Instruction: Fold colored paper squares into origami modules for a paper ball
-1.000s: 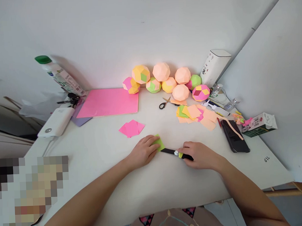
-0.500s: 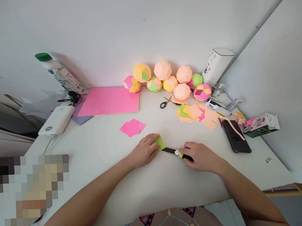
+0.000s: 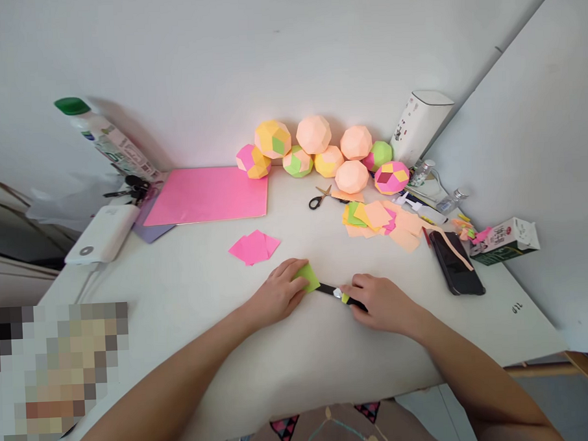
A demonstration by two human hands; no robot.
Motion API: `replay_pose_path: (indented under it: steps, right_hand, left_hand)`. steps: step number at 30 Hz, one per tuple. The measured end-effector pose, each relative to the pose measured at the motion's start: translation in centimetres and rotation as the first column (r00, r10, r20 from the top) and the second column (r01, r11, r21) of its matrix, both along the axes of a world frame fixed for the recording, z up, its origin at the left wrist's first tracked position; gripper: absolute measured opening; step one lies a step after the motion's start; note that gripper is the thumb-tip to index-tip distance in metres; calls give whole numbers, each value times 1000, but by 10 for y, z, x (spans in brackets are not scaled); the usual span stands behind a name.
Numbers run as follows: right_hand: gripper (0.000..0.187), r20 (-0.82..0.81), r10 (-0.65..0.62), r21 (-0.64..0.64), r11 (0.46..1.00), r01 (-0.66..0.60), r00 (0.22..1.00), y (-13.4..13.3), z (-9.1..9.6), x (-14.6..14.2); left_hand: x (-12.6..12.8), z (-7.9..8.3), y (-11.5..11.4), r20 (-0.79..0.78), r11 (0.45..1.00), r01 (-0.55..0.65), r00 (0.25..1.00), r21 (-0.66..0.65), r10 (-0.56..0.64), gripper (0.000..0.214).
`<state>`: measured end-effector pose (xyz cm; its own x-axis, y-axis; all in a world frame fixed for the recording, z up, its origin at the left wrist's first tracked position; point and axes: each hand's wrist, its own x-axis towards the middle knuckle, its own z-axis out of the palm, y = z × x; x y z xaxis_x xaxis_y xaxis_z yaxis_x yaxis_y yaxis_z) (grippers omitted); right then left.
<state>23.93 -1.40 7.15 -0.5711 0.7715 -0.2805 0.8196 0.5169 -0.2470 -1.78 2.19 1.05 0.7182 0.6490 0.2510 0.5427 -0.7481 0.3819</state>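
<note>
Fingers bent low over a white worktop [image 3: 301, 376], a person's left hand [image 3: 280, 289] has hold of a square of green paper [image 3: 309, 277] by its left side, pinning it near the middle of the surface, apparently to stop it sliding against the blade. The right hand [image 3: 384, 302] is closed around the handle of a black-and-yellow cutter [image 3: 338, 293], its index finger stretched along the top, a grip that seems chosen for fine control. The dark blade lies nearly flat and meets the paper's right corner; whether it runs inside a fold or only beneath the sheet cannot be told. Pink papers [image 3: 255, 247] lie overlapped to the far left of the hands, while a mixed heap of coloured papers [image 3: 376, 215] sits beyond the right hand, both probably set within easy reach. Scissors [image 3: 319, 198] rest just beside that heap. Faceted paper balls [image 3: 314, 135] are banked against the wall, perhaps to keep them from rolling and leave working room, one overlapping the corner of a pink board [image 3: 208, 195]. At right, a peach strip [image 3: 456, 250] lies across a black phone [image 3: 455, 275].
</note>
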Motion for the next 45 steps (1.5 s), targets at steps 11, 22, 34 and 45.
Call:
replay_pose_path:
  steps: [11, 22, 34, 45]
  right_hand:
    - [39, 21, -10, 40, 999, 10, 1000, 1, -1, -3]
    - [40, 21, -43, 73, 996, 41, 999, 4, -7, -6]
    - [42, 28, -83, 121, 990, 79, 996, 8, -14, -14]
    - [40, 22, -102, 126, 987, 98, 995, 10, -15, -20]
  left_hand:
    - [1, 1, 0, 15, 1000, -4, 1000, -18, 4, 15]
    - [0, -1, -1, 30, 999, -9, 1000, -50, 10, 13]
    - [0, 1, -2, 50, 998, -17, 999, -67, 21, 13]
    - [1, 4, -3, 47, 997, -30, 998, -75, 34, 16]
